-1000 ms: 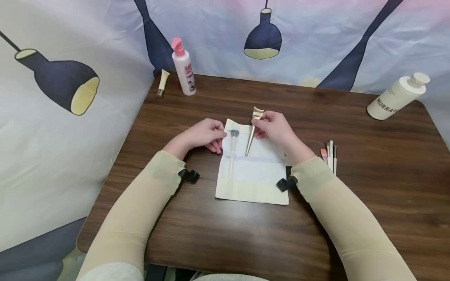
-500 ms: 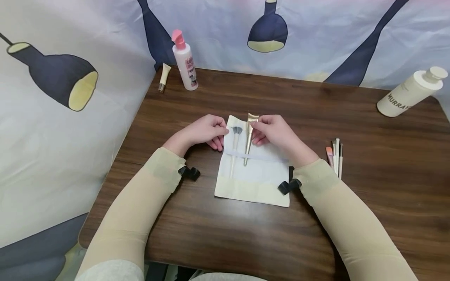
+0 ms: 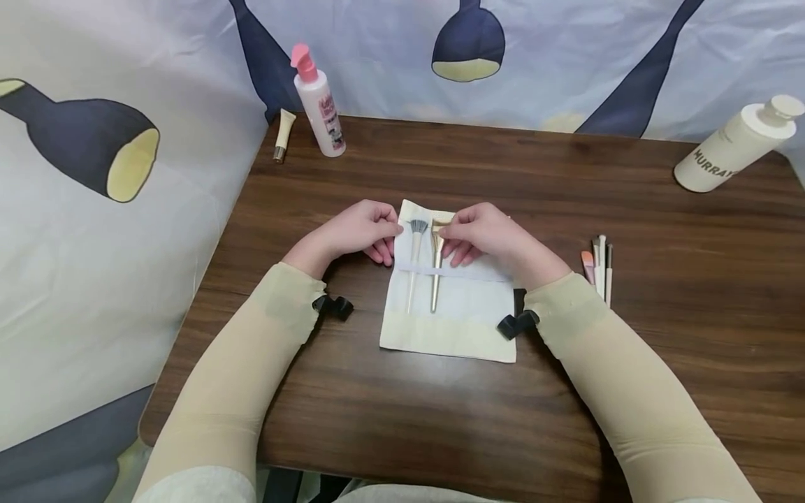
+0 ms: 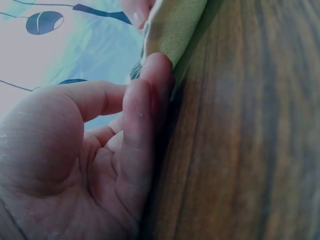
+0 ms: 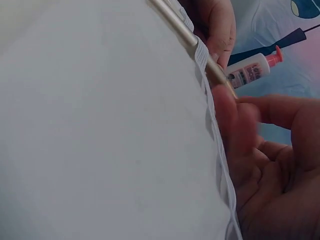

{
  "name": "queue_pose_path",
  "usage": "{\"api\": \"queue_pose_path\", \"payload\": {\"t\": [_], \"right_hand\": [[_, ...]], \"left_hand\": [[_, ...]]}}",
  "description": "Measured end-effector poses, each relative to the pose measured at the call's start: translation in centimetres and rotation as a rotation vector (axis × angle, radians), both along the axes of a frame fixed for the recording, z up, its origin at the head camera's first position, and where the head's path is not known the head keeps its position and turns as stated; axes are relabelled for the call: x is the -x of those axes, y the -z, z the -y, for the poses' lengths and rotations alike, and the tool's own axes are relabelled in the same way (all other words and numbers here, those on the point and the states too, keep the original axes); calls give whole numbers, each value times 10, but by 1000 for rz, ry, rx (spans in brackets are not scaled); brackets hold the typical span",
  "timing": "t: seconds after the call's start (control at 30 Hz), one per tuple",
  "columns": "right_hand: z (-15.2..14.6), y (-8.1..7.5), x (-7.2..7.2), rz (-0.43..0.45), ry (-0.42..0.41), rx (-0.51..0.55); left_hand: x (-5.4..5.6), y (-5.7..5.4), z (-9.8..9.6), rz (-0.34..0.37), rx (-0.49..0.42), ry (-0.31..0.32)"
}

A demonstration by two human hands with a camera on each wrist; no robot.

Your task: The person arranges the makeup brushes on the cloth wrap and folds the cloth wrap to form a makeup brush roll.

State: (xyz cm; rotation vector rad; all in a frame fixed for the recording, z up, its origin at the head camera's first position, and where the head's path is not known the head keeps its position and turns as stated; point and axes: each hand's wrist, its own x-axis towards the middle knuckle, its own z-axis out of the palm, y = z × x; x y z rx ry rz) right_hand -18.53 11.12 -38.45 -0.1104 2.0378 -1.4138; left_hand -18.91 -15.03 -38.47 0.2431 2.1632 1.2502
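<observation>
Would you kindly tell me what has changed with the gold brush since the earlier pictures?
The right hand has slid the gold brush down toward the person, so its handle now runs under the elastic band and past it; the brush also lies straighter. Nothing was let go. The left hand stays at the pouch's edge; the white brush stays under the band.

Both arms (image 3: pixel 229 381) outstretched, left fingers (image 4: pixel 137 125) and right fingers (image 5: pixel 242 125) bent.

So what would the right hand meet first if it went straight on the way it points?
Beyond the gold makeup brush it pinches, the right hand would probably meet the grey-bristled makeup brush first, though depth is unclear and it might pass above.
</observation>
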Motion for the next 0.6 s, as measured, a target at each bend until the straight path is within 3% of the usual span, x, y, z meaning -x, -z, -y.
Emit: {"api": "queue_pose_path", "payload": {"t": [0.13,0.3,0.47,0.6], "right_hand": [[-1,1,-1,24,-38,-32],[0,-4,0,20,-34,-36],[-1,-3,0,37,-56,-73],[-2,-6,1,-36,-101,-183]], "left_hand": [[0,3,0,17,-6,8],[2,-3,0,-6,3,6],[0,-4,-1,15,4,7],[0,-5,-1,5,5,7]]}}
